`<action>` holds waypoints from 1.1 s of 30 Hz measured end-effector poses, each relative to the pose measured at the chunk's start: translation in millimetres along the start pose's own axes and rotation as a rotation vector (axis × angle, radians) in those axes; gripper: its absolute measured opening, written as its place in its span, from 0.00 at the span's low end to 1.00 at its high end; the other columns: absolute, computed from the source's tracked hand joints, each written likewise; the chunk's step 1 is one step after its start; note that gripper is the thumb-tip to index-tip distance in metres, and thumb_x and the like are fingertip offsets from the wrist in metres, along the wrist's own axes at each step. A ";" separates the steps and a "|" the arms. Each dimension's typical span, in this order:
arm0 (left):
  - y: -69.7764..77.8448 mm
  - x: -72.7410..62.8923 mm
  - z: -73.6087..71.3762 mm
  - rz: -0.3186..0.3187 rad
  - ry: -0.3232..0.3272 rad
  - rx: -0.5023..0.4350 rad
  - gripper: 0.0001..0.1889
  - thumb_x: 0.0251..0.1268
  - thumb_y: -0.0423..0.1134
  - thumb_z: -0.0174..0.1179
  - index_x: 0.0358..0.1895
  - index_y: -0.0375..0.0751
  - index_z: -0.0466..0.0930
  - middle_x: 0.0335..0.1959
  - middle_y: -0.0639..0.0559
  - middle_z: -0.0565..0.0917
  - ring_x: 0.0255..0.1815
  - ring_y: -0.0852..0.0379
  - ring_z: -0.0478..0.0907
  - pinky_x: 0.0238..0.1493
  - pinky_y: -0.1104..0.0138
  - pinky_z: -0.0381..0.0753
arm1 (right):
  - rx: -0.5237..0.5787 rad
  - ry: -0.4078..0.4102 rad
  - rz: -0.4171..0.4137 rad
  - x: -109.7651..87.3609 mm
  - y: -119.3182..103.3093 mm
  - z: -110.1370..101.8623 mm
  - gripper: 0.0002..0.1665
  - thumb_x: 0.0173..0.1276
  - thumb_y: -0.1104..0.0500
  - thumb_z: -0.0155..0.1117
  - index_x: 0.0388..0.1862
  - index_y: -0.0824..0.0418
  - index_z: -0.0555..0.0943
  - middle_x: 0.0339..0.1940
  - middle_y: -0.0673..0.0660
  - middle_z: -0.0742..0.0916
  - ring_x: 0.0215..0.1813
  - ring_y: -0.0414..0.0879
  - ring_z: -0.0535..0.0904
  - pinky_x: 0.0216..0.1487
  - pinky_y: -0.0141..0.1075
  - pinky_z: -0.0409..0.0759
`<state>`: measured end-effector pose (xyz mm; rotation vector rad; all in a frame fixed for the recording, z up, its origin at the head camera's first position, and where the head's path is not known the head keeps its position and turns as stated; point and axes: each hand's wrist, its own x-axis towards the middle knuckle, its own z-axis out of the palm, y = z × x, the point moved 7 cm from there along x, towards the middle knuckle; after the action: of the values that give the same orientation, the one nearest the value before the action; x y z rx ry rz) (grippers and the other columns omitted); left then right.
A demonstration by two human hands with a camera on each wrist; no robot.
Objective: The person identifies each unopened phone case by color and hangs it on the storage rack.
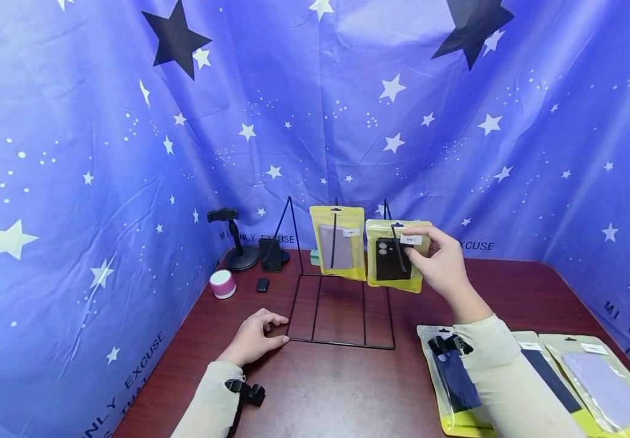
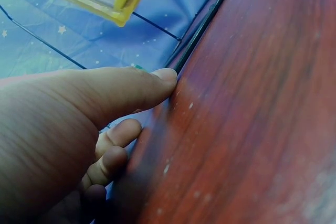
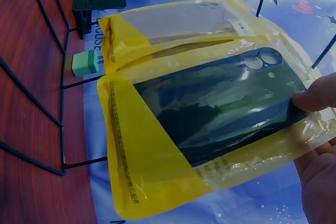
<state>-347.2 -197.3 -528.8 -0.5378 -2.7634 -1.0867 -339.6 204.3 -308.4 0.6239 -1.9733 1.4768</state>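
A black wire display rack (image 1: 342, 345) stands on the table. My right hand (image 1: 442, 260) pinches the upper right of a yellow-edged clear bag holding a black phone case (image 1: 393, 258), by its white label. That bag is at the rack's right hook; the hook's arm crosses in front of it. Beside it, a similar bag with a lilac phone case (image 1: 339, 243) hangs on another hook. My left hand (image 1: 255, 336) rests at the rack's front left base corner. Its thumb (image 2: 139, 88) touches the wire in the left wrist view, other fingers loosely bent.
Several more bagged phone cases (image 1: 602, 380) lie at the front right, partly under my right sleeve. At the back left are a black phone stand (image 1: 241, 255), a black box-like object (image 1: 270, 254), a pink-and-white round container (image 1: 222, 284) and a small black item (image 1: 263, 285).
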 end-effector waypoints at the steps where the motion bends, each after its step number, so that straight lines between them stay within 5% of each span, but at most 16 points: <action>1: -0.2 0.1 0.1 -0.001 0.000 0.000 0.19 0.56 0.44 0.81 0.51 0.57 0.90 0.40 0.63 0.80 0.40 0.60 0.74 0.46 0.63 0.75 | 0.016 0.003 0.012 1.8 1.5 0.6 0.22 0.58 0.84 0.65 0.51 0.75 0.84 0.48 0.73 0.86 0.25 0.41 0.80 0.25 0.27 0.78; 17: -0.1 1.3 0.0 -0.010 -0.006 0.011 0.19 0.55 0.45 0.81 0.51 0.57 0.89 0.40 0.64 0.79 0.41 0.61 0.74 0.46 0.63 0.76 | 0.029 0.081 0.141 25.5 30.9 5.2 0.22 0.60 0.81 0.67 0.54 0.73 0.85 0.46 0.75 0.86 0.29 0.40 0.79 0.25 0.27 0.76; 33: -1.8 -0.1 0.2 -0.009 -0.005 -0.004 0.18 0.56 0.45 0.81 0.51 0.58 0.89 0.40 0.64 0.80 0.41 0.61 0.74 0.47 0.63 0.76 | 0.109 0.110 0.157 39.4 44.5 16.0 0.22 0.59 0.82 0.65 0.54 0.76 0.83 0.44 0.74 0.86 0.30 0.42 0.79 0.28 0.26 0.78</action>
<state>-347.8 -198.5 -530.1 -0.5299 -2.7710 -1.0948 -400.7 200.3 -314.8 0.4310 -1.9033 1.6851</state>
